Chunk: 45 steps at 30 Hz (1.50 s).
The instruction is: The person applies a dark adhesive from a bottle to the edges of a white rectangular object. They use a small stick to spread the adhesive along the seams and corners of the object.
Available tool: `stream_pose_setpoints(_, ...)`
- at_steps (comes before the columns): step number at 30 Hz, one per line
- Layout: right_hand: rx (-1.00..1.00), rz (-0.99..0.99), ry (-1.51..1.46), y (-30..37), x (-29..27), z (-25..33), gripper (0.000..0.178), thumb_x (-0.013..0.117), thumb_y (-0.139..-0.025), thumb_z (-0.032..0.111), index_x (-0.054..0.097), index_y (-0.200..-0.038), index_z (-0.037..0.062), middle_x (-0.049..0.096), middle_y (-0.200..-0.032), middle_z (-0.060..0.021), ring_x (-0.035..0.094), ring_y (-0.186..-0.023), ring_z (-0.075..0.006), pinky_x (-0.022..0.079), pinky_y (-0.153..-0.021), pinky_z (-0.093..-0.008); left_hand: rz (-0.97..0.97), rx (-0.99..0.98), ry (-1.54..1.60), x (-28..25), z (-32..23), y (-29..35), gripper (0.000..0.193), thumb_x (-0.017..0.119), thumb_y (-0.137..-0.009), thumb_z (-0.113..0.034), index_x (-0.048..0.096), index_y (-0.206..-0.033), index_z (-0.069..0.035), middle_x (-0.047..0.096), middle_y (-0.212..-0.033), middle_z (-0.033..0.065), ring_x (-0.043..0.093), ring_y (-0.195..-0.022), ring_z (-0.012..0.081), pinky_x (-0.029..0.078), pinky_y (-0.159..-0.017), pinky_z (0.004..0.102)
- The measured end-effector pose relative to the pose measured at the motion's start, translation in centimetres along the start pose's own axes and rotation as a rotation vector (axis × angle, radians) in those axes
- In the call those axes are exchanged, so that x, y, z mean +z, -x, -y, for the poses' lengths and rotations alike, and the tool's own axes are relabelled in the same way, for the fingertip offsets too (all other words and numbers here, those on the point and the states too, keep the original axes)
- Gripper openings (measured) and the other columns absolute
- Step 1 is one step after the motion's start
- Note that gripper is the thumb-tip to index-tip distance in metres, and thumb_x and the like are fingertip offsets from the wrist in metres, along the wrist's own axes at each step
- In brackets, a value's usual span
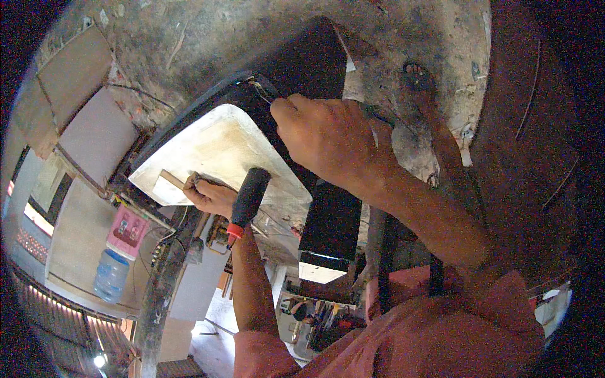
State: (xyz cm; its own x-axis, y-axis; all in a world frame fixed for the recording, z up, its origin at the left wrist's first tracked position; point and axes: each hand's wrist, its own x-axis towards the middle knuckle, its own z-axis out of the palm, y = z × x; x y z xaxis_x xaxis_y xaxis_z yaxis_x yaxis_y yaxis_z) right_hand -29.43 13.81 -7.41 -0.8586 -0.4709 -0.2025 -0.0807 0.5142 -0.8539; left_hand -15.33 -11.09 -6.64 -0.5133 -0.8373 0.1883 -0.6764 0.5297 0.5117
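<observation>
Here, hands (334, 135), plain black bottle (252, 194)

One wide fisheye view looks down from the person's head, close over both hands (328, 135), forearms entering from below and right. Floor (208, 38) spans the top, roof slats (60, 318) the lower left; edges bend toward dark corners.

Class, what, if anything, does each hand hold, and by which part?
The right hand pinches a thin metallic piece by its near end; whether left hand grips the flat strip cannot be told.
</observation>
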Motion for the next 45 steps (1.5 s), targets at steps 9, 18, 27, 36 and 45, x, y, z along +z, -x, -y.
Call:
stream_pose_setpoints(9, 0.073, 0.003, -0.113, 1.0, 0.5, 0.8, 0.009, 0.063, -0.085, 0.013, 0.058, -0.084, 0.0054, 0.063, -0.074, -0.0116, 0.067, -0.065, -0.0330, 0.055, -0.053, -0.0448, 0.021, 0.074, 0.016, 0.0, 0.0, 0.1, 0.024, 0.046, -0.096, -0.016, 0.057, -0.100, 0.005, 0.058, -0.096, 0.0121, 0.051, -0.090, 0.0205, 0.043, -0.087, 0.0337)
stream_pose_setpoints(18, 0.156, -0.056, -0.090, 0.8, 0.9, 1.2, 0.011, 0.058, -0.085, 0.017, 0.060, -0.090, 0.0073, 0.065, -0.078, -0.0112, 0.069, -0.070, -0.0324, 0.050, -0.068, -0.0508, 0.038, 0.009, 0.006, 0.0, -0.4, -0.1, 0.023, 0.044, -0.095, -0.015, 0.056, -0.099, 0.004, 0.057, -0.096, 0.0115, 0.052, -0.091, 0.0227, 0.043, -0.091, 0.0362)
stream_pose_setpoints(27, 0.223, -0.013, 0.013, 1.6, 2.1, 1.5, 0.014, 0.069, -0.083, 0.018, 0.069, -0.096, 0.0136, 0.067, -0.075, 0.0002, 0.067, -0.067, -0.0220, 0.015, -0.107, -0.0700, 0.051, 0.077, -0.015, -0.5, 0.8, -0.5, 0.022, 0.044, -0.094, -0.015, 0.056, -0.098, 0.003, 0.057, -0.097, 0.0115, 0.052, -0.092, 0.0223, 0.042, -0.089, 0.0357)
stream_pose_setpoints(36, 0.208, -0.075, 0.016, 1.2, 2.5, 1.1, 0.010, 0.066, -0.084, 0.017, 0.068, -0.093, 0.0154, 0.064, -0.073, 0.0001, 0.066, -0.068, -0.0221, 0.016, -0.105, -0.0711, 0.059, 0.091, 0.033, -0.4, 0.4, -0.5, 0.019, 0.045, -0.094, -0.013, 0.057, -0.095, 0.001, 0.055, -0.095, 0.0081, 0.049, -0.088, 0.0190, 0.041, -0.084, 0.0318)
stream_pose_setpoints(45, 0.260, -0.046, -0.009, 1.5, 2.1, 1.7, 0.003, 0.065, -0.083, 0.015, 0.063, -0.084, 0.0137, 0.064, -0.071, -0.0011, 0.066, -0.067, -0.0237, 0.013, -0.106, -0.0735, 0.020, 0.024, -0.032, -0.2, -0.1, -0.3, 0.020, 0.047, -0.093, -0.017, 0.057, -0.095, 0.000, 0.054, -0.095, 0.0070, 0.047, -0.087, 0.0173, 0.040, -0.082, 0.0314)
